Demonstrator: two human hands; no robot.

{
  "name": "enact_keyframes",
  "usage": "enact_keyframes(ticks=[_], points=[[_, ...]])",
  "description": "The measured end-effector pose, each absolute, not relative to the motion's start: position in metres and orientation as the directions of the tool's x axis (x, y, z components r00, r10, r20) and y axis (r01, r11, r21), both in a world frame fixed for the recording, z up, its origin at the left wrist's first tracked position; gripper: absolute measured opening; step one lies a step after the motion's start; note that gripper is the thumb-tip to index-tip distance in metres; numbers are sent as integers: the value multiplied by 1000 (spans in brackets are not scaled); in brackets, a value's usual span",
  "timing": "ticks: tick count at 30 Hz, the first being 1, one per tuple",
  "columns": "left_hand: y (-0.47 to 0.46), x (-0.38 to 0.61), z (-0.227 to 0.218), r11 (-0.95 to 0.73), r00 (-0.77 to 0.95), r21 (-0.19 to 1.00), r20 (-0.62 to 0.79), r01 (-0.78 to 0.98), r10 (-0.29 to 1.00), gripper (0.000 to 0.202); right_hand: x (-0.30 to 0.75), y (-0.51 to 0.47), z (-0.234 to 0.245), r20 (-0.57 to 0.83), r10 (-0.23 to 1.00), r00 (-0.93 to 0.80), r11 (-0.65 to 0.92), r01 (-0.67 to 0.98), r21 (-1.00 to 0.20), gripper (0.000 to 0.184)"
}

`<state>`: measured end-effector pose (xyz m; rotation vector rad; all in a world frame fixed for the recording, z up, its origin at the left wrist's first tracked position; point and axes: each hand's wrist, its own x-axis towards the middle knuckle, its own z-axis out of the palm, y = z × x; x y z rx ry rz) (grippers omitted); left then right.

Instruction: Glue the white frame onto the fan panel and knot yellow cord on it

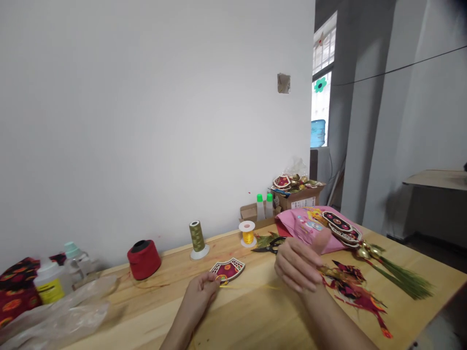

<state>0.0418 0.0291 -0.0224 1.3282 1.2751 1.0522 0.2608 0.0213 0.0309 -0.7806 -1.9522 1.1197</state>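
Note:
My left hand (200, 291) rests on the wooden table (241, 316), fingers pinched on a thin yellow thread (248, 286) right beside a red and gold fan-shaped ornament (226, 269). The thread runs rightward toward my right hand (299, 262), which hovers above the table with its fingers curled and thumb raised. What it grips cannot be made out. Black scissors (269, 246) lie just beyond my right hand.
A red thread cone (143, 259), an olive spool (197, 238) and a yellow spool (248, 234) stand along the wall. Bottles (50, 282) and a plastic bag (54, 311) sit left. A pink bag (304, 226), tasselled ornaments (379, 265) and a cardboard box (299, 197) lie right.

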Motion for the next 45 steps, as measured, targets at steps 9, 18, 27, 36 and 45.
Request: enact_keyframes(ticks=[9, 18, 27, 36, 45], points=[[31, 35, -25, -79, 136, 944, 36, 320, 990, 38, 187, 17, 8, 203, 936, -288, 352, 768, -535, 30], [33, 35, -24, -36, 152, 960, -7, 278, 988, 38, 192, 23, -1, 221, 923, -316, 382, 831, -405, 15], [29, 37, -24, 155, 70, 961, -175, 228, 982, 40, 209, 19, 14, 118, 987, -109, 146, 914, -378, 18], [23, 36, -19, 119, 187, 926, -196, 357, 963, 40, 219, 32, 7, 168, 985, 26, 47, 909, -414, 20], [25, 34, -25, -71, 204, 904, -18, 421, 979, 32, 206, 26, -3, 366, 844, -392, 532, 693, -487, 30]])
